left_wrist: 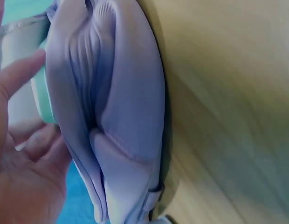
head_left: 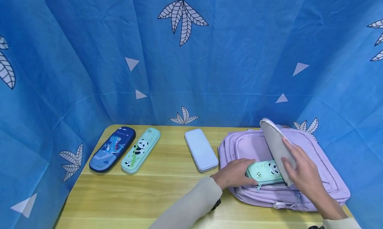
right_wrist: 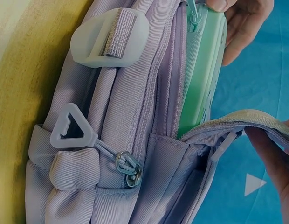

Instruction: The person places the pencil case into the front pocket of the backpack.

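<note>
Before a blue leaf-print curtain (head_left: 239, 56), the left hand (head_left: 234, 174) pinched a mint-green, panda-printed oblong case (head_left: 263, 173), seemingly only partway into a lilac fabric backpack (head_left: 317, 152); the right hand (head_left: 303, 170) pinched its grey-lined flap (head_left: 276, 149). Three more oblong cases (head_left: 201, 150) lay outside.

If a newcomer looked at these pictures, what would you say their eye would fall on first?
Most likely the lilac backpack at the right of the table, where the right hand holds up the flap and the left hand grips a mint panda case partly inside. The leaf-patterned blue curtain behind might come next, then a dark-blue dinosaur case, a second panda case and a plain pale case left of the backpack.
</note>
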A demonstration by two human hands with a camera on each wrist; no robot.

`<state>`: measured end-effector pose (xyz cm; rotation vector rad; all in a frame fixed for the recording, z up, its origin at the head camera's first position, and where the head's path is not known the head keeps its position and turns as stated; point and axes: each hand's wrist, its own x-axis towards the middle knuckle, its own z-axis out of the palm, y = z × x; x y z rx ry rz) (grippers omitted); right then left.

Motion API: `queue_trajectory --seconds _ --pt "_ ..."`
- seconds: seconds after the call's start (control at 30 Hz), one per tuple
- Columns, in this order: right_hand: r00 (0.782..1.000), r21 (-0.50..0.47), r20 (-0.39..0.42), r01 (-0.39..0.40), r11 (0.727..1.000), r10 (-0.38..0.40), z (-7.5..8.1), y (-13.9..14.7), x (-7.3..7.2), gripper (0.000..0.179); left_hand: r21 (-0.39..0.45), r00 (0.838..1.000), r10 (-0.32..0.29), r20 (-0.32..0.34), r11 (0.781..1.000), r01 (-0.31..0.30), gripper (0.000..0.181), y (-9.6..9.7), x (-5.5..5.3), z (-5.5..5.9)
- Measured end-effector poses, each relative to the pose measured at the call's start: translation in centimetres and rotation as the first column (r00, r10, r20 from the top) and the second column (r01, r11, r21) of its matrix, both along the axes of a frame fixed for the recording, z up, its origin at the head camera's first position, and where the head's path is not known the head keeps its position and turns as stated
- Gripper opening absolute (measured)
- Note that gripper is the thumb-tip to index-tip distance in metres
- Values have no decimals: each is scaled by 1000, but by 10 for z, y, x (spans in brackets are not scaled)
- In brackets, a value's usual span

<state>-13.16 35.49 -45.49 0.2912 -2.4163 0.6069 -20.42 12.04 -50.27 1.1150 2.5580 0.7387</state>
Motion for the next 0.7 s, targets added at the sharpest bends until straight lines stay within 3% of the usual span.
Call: queue_trajectory --seconds 0.13,0.27,0.7 --pt "1000 -9 7 1 1000 0 0 0 0 89 15 996 83 19 996 -83 78 4 5 -1" --pt "1000 -17 15 -1 1000 1 0 0 1 88 32 991 126 45 991 -128 70 10 5 -3" --pt "1000 -38 21 22 999 -21 3 -1 3 89 56 990 132 52 989 -135 68 32 3 -9"
